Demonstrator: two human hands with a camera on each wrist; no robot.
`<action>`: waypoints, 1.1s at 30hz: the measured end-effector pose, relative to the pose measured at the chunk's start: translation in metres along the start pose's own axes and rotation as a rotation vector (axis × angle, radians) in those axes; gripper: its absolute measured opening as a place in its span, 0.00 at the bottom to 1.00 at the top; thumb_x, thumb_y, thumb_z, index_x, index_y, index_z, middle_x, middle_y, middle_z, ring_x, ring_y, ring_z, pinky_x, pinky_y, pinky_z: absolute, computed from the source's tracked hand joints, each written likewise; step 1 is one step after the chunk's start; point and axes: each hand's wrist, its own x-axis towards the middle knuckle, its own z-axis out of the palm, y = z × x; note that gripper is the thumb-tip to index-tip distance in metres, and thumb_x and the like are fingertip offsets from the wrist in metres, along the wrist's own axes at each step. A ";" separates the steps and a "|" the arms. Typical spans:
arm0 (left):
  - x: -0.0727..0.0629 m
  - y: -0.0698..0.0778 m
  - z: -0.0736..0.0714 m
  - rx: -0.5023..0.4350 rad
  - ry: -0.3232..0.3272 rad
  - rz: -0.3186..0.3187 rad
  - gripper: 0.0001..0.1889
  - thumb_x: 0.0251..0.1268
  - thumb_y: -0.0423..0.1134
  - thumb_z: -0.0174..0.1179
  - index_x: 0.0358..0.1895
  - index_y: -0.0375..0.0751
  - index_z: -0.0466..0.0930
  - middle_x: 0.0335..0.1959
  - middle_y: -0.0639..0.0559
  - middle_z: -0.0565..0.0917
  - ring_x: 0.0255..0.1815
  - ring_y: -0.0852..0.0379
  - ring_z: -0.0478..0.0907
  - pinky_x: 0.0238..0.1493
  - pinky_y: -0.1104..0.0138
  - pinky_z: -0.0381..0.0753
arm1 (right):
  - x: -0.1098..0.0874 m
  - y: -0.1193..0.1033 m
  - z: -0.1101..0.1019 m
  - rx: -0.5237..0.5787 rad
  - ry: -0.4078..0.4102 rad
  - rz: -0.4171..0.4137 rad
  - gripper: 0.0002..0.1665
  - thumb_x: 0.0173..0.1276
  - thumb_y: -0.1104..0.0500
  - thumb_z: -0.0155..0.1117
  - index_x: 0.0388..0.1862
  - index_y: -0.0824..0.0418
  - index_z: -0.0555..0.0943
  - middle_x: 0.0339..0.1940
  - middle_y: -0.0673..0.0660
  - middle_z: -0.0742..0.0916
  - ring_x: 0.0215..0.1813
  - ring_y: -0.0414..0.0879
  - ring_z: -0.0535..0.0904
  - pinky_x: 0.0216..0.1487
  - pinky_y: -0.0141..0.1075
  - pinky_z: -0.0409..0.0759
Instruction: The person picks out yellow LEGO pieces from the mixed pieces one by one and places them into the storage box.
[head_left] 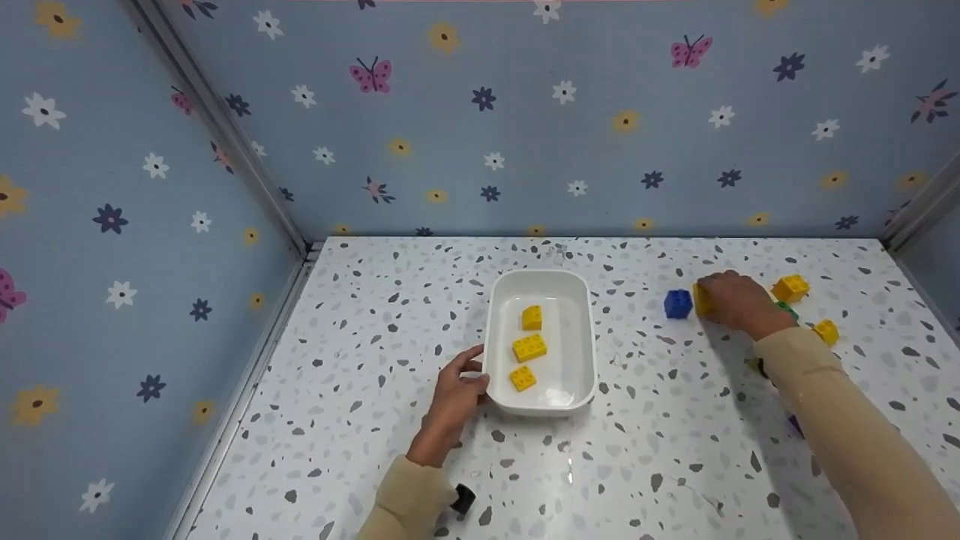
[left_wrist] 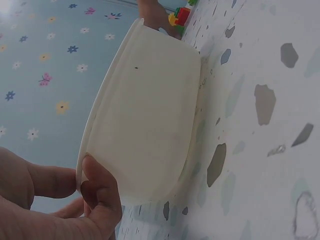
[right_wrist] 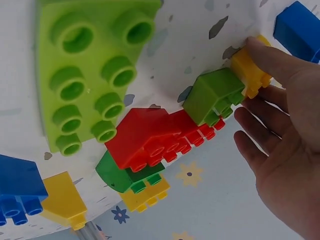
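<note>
Toward the middle of the table stands a white plastic tub (head_left: pixel 540 411) with three yellow toy bricks (head_left: pixel 529 347) in it. My left hand (head_left: pixel 454 394) pinches its near left rim between thumb and finger, seen close up on the tub wall (left_wrist: pixel 145 110) in the left wrist view. Over at the right, my right hand (head_left: pixel 739 304) holds a yellow brick (right_wrist: pixel 245 70) between thumb and fingers, down at the table. A blue brick (head_left: pixel 678 304) sits just left of that hand. Right beside the held brick is a green brick (right_wrist: pixel 215 95).
In the right wrist view, red bricks (right_wrist: pixel 145 135), a large light green brick (right_wrist: pixel 80 75), a dark green brick (right_wrist: pixel 125 172) and another blue brick (right_wrist: pixel 20 190) lie around. Yellow bricks (head_left: pixel 791 288) lie beyond the right wrist. A black object (head_left: pixel 463 499) shows by the left sleeve. Patterned walls enclose the table.
</note>
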 end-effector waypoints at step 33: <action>-0.001 0.000 0.000 -0.032 -0.007 0.005 0.28 0.79 0.27 0.53 0.79 0.39 0.69 0.60 0.36 0.75 0.50 0.46 0.82 0.47 0.62 0.86 | -0.003 -0.003 -0.008 -0.102 0.164 -0.059 0.30 0.67 0.66 0.75 0.64 0.77 0.76 0.59 0.75 0.83 0.58 0.71 0.78 0.65 0.65 0.75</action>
